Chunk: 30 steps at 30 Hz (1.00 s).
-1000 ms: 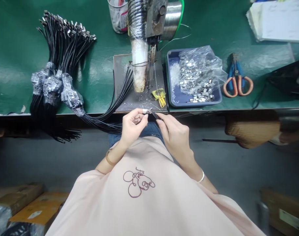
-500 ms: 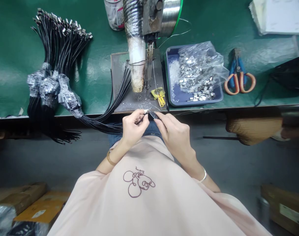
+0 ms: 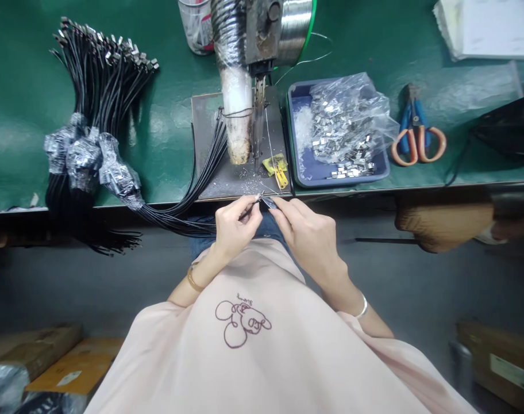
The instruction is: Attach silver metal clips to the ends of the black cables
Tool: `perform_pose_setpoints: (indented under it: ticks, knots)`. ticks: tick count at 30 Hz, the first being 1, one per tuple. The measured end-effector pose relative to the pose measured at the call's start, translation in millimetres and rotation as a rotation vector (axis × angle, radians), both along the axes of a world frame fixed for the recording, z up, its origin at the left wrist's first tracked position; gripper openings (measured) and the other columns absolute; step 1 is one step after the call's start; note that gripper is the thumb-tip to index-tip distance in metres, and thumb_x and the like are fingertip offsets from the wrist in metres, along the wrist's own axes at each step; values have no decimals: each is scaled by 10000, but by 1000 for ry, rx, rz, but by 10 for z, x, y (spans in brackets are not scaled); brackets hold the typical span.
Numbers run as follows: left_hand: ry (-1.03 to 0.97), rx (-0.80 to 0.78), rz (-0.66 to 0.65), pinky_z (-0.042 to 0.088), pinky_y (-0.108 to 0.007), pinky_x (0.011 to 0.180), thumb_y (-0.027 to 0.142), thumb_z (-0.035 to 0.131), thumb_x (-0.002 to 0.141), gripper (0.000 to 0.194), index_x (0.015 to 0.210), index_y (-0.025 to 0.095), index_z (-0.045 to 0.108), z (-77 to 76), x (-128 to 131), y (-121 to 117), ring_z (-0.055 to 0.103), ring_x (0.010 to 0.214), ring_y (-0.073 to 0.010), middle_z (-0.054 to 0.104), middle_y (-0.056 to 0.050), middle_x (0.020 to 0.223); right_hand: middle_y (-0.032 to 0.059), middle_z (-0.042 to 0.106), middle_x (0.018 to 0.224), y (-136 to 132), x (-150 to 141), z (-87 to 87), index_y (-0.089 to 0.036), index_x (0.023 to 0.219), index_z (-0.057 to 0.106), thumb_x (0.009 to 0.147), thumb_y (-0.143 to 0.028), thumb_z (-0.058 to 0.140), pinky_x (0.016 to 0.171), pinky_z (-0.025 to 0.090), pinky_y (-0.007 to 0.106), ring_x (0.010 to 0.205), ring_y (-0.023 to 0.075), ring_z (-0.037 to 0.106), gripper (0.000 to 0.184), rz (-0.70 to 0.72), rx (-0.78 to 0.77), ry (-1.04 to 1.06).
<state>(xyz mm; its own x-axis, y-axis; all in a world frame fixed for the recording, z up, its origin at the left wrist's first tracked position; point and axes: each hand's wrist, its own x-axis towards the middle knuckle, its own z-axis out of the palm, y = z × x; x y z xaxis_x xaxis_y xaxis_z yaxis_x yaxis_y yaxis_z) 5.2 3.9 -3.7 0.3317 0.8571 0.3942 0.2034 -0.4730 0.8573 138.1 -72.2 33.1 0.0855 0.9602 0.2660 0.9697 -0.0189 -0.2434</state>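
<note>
Left hand: the left hand (image 3: 238, 227) is curled, thumb and forefinger pinched on a thin black cable (image 3: 246, 213) close to its end.
Right hand: the right hand (image 3: 311, 236) has its fingers closed round a small dark tool (image 3: 269, 202), its tip against or just beside the cable's end; which, I cannot tell.
Cable: in front of the bench's near edge, just below the board (image 3: 208, 115). It should be light and bendy, springing a little, with smooth skin that may roll between the fingers.
Grip: best pinched just behind the end, which looks small and easily bent; held farther back, it would likely swing.
Bench: green, shiny top (image 3: 167, 126). The board lies at the middle of the near edge, bearing a yellow piece (image 3: 276, 167) and grey crumbs, with a white tube (image 3: 236, 98) above. Loose cables (image 3: 171, 215) run over its left side. Wrapped bundles (image 3: 84, 164) hang over the near edge, toward the left.
Right side: a blue tray (image 3: 342, 181) of metal clips (image 3: 352, 169) beside the board, then pliers (image 3: 417, 129); papers (image 3: 494, 29) toward the far right corner.
Room: grey floor (image 3: 158, 287), cartons (image 3: 72, 365) at lower left.
</note>
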Motion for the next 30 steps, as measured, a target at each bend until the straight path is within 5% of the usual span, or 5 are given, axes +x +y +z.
perform_pose_setpoints:
  ticks: [11, 18, 21, 25, 30]
  knots:
    - [2, -102, -26, 387, -201, 526, 157, 578, 839, 141, 823, 155, 718, -3, -9, -8, 446, 506, -76, 598, 16, 618, 61, 692, 762, 21, 10, 16, -152, 1129, 726, 1071, -392, 336, 478, 273, 274, 557, 120, 594, 461, 14, -49, -58]
    - [-196, -542, -85, 365, -180, 492, 308, 678, 834, 159, 819, 150, 660, 13, -47, 33, 440, 464, -56, 518, 59, 533, 85, 768, 902, 37, 138, -19, -176, 1077, 734, 1051, -370, 400, 616, 485, 277, 761, 180, 717, 387, 71, 5, 193]
    - [-273, -685, -151, 365, -177, 469, 380, 737, 801, 247, 850, 155, 646, 55, -67, 76, 433, 430, -47, 530, 68, 515, 85, 780, 993, 47, 294, 7, -214, 1094, 747, 1023, -407, 464, 752, 563, 335, 845, 214, 738, 350, -65, 148, 383]
    - [-333, -741, -198, 366, -183, 465, 409, 768, 779, 289, 845, 163, 633, 105, -89, 117, 415, 418, -42, 535, 71, 504, 136, 767, 854, 106, 695, -46, -138, 1153, 760, 971, -485, 548, 632, 522, 335, 683, 223, 708, 445, -338, 448, 562]
    - [-346, -749, -220, 368, -196, 464, 428, 769, 780, 297, 832, 169, 633, 125, -102, 126, 425, 425, -53, 547, 60, 500, 204, 745, 900, 157, 1642, -355, -91, 1063, 792, 953, -526, 527, 705, 471, 421, 878, 344, 722, 522, -589, 727, 162]
